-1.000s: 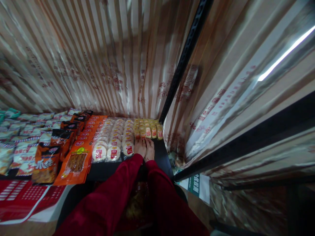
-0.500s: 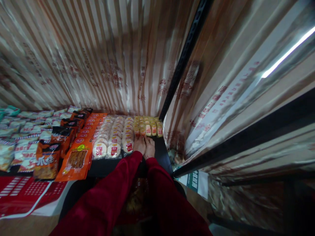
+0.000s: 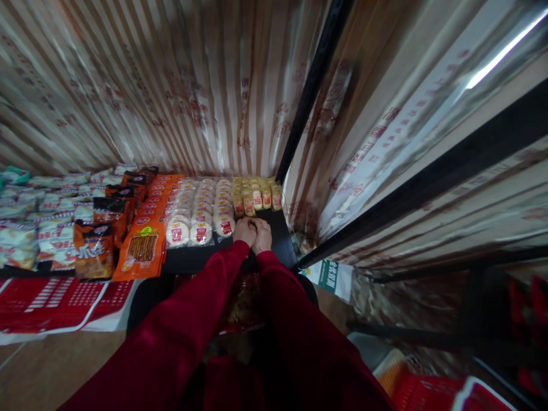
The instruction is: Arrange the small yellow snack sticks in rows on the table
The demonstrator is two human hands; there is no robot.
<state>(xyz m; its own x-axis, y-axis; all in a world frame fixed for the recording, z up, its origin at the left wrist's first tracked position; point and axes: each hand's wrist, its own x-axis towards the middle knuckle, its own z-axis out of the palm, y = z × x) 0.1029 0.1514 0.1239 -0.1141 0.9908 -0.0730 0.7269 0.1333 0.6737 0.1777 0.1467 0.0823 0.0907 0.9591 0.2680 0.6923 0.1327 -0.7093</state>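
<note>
My left hand [image 3: 245, 232] and my right hand [image 3: 262, 235] are side by side over the black shelf [image 3: 280, 231], touching each other with curled fingers. Whatever lies between or under the fingers is hidden. Just beyond them stand rows of small yellow packaged snacks [image 3: 257, 198] with red-and-white labels; the front ones are upright. Left of my left hand are rows of round white packaged cakes [image 3: 201, 233] with red labels, the closest one almost at my knuckles.
Further left lie orange stick-snack packs [image 3: 143, 251], black-and-orange snack bags [image 3: 94, 251] and white bags [image 3: 55, 242]. A black post [image 3: 306, 108] rises at the shelf's back corner, before a striped sheet. Red baskets [image 3: 64, 302] stand below left and lower right [image 3: 432, 394].
My view has tilted down, so the shelf sits higher in the picture. My hands have drawn back slightly from the yellow snacks, with fingers more curled together.
</note>
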